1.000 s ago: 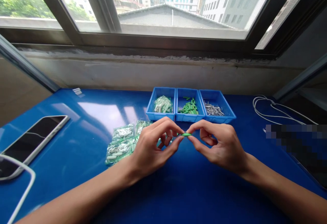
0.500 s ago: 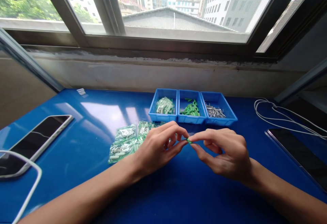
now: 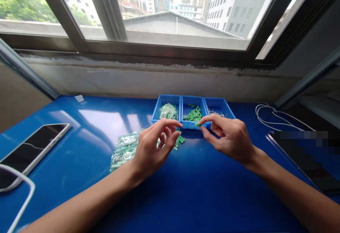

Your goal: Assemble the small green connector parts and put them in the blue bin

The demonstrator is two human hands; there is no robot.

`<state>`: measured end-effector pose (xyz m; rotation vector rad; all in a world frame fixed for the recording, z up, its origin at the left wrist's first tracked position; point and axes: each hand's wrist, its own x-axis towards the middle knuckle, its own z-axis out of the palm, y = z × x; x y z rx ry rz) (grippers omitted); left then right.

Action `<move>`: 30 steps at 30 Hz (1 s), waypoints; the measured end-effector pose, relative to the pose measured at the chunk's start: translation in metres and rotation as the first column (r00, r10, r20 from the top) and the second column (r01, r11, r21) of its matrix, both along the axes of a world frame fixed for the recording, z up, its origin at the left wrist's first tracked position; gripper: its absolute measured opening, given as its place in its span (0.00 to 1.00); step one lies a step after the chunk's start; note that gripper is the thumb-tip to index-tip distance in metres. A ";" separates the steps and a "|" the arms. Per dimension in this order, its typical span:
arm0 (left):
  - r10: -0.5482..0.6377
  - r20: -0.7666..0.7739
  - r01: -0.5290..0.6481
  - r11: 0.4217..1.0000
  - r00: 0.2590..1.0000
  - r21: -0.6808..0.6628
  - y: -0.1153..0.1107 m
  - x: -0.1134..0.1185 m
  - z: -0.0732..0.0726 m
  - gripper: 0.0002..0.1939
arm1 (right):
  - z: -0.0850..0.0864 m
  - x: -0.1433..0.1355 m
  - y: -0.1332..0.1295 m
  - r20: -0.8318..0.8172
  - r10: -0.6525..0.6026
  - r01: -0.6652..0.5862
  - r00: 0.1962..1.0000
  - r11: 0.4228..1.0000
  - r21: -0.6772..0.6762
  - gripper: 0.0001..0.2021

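Between the thumb and index finger of my right hand (image 3: 231, 139) is a small green plastic plug (image 3: 197, 124), held just in front of the middle blue bin (image 3: 189, 124). My left hand (image 3: 155, 148) is apart from it, thumb and index finger spread with nothing between them. Under and beside my left hand lie clear green-tinted packets (image 3: 127, 144) of metal and white pieces, partly covered by the hand. A few loose green pieces (image 3: 181, 139) show past its fingertips. More green plugs (image 3: 193, 114) fill the middle bin.
The left blue bin (image 3: 156, 111) holds packets; the right blue bin (image 3: 227, 109) holds metal screws or pins, partly behind my right hand. A phone (image 3: 34, 151) with a white cable (image 3: 30, 190) lies left. A dark device (image 3: 300, 162) and coiled cable (image 3: 259, 114) lie right.
My hands have parted: the left has let go of the green plug and moved left with its fingers opening. My right hand has kept the plug and lifted toward the bins.
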<state>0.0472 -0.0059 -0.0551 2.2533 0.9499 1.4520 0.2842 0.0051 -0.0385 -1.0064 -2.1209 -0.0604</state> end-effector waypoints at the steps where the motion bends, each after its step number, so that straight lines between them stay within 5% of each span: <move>1: 0.018 0.011 -0.017 1.000 1.000 -0.025 0.000 0.000 0.001 0.05 | 0.004 0.003 0.005 0.029 -0.058 0.058 0.998 0.998 -0.002 0.05; 5: 0.057 0.047 -0.053 0.995 0.997 -0.080 0.001 0.001 0.003 0.06 | 0.015 0.006 0.019 0.200 -0.199 0.210 0.959 0.977 -0.036 0.08; 12: 0.071 0.035 -0.066 0.989 0.997 -0.134 0.002 0.002 0.002 0.06 | 0.001 -0.027 -0.002 0.304 0.039 0.085 0.952 0.920 -0.383 0.06; 18: 0.048 0.013 -0.045 0.984 0.999 -0.170 0.002 0.002 0.003 0.06 | -0.009 -0.039 0.002 0.378 0.039 0.143 0.925 0.886 -0.442 0.07; 25: 0.035 0.015 -0.031 0.979 0.999 -0.200 0.004 0.002 0.001 0.07 | -0.012 -0.036 0.002 0.362 0.006 0.174 0.932 0.869 -0.463 0.04; 30: -0.011 -0.131 -0.009 0.988 0.991 -0.153 0.006 0.001 -0.003 0.07 | -0.015 -0.021 -0.006 0.191 0.033 0.070 0.981 0.861 -0.504 0.04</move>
